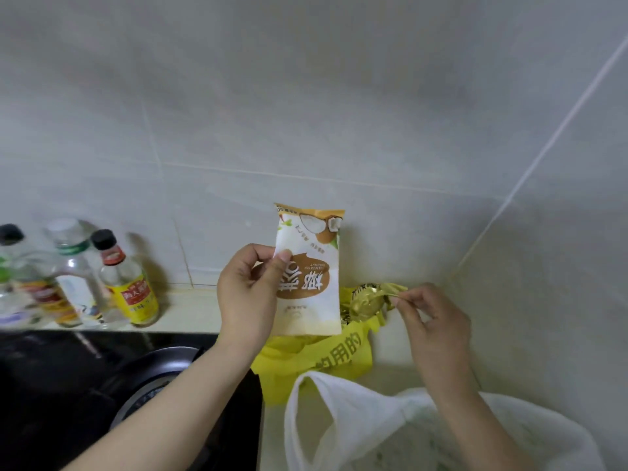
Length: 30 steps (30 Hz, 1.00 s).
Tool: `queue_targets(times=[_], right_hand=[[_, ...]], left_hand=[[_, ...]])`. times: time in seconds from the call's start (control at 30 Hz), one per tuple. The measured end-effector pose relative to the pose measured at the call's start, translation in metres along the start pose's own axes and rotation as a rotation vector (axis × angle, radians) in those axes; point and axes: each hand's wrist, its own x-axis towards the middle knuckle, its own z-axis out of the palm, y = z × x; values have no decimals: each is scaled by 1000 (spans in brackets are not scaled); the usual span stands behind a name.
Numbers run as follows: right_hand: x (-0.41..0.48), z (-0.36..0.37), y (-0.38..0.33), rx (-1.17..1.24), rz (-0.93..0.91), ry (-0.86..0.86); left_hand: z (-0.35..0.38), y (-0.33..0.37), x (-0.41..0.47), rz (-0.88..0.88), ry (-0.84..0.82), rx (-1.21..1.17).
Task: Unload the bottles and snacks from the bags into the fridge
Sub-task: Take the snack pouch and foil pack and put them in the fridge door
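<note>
Your left hand (249, 294) holds a white-and-brown coconut snack packet (311, 266) up in front of the tiled wall (306, 96). The thumb (280, 263) presses on the packet's printed face near its left edge, and the other fingers curl behind it. The packet stands upright, but its print reads upside down, with the coconut picture at the top. Its lower edge hangs just above the open mouth of the yellow bag (326, 355).

Your right hand (431, 321) pinches the crimped end of a gold foil packet (368, 300) between thumb and fingertips (399, 300). That packet lies tilted, with its far end down inside the yellow bag, just to the right of the coconut packet. You cannot tell whether the two packets touch.

The yellow bag sits crumpled on the pale counter (190, 311) in the corner where the two walls meet, with dark characters printed across its front. A white plastic bag (356, 419) lies nearer to you, its loop handle raised, and your right forearm passes over it.

To the left, three bottles stand on the counter against the wall. There is a black-capped bottle with a yellow label (131, 287), a clear bottle with a pale cap (76, 277) and a blurred bottle at the edge of view (20, 283). Below them are a black stove top (51, 368) and a dark pan (159, 372), which your left forearm crosses.
</note>
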Motion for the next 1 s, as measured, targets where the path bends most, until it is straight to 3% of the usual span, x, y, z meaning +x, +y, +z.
queue_targets(times=[0.23,0.57,1.0], right_hand=[[-2,-33,-84,19,-128,58],[-27,-40,-149,144,-255,-43],[-30,-24,-191,429,-434,-316]], left_hand=[[-50,54,-21,98,-24,48],[-113,105,-50,162,-31,139],[-144,143,-128,186,299,242]])
